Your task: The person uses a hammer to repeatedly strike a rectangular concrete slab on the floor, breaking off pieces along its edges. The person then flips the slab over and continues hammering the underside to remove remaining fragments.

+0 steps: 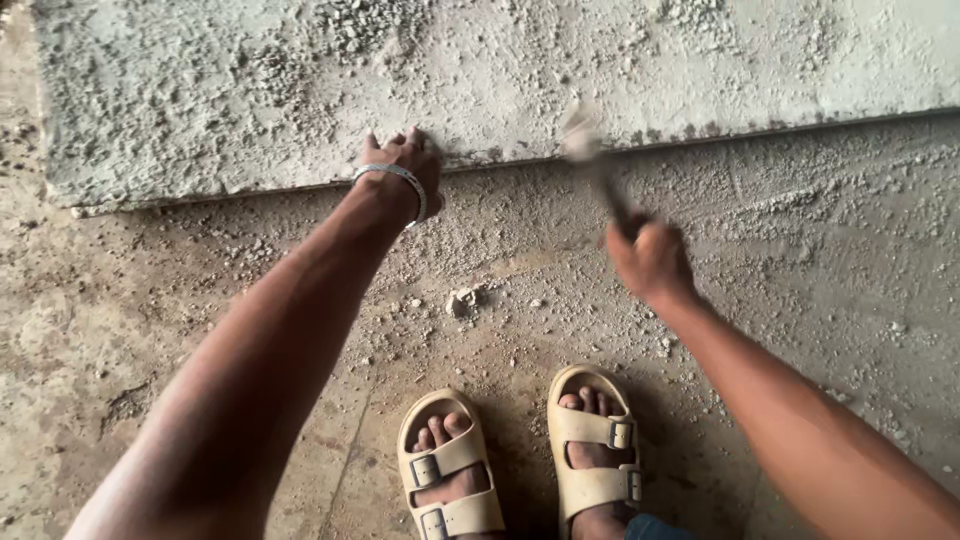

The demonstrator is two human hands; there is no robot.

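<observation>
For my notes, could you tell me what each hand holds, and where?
Right hand grips a blurred hammer by its handle's end. Left hand holds nothing, resting on the slab's edge.

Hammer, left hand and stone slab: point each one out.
hammer (583,140), head view, on its blurred head at the slab edge.
left hand (405,160), head view, on the back of the hand.
stone slab (520,70), head view, on its rough bare top.

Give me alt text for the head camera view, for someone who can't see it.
Seen from above, a person's left hand presses on the lower edge of a rough grey concrete slab while the right hand swings a blurred dark-handled hammer at it. Beige buckled sandals stand on the dusty, rubble-strewn floor.
</observation>
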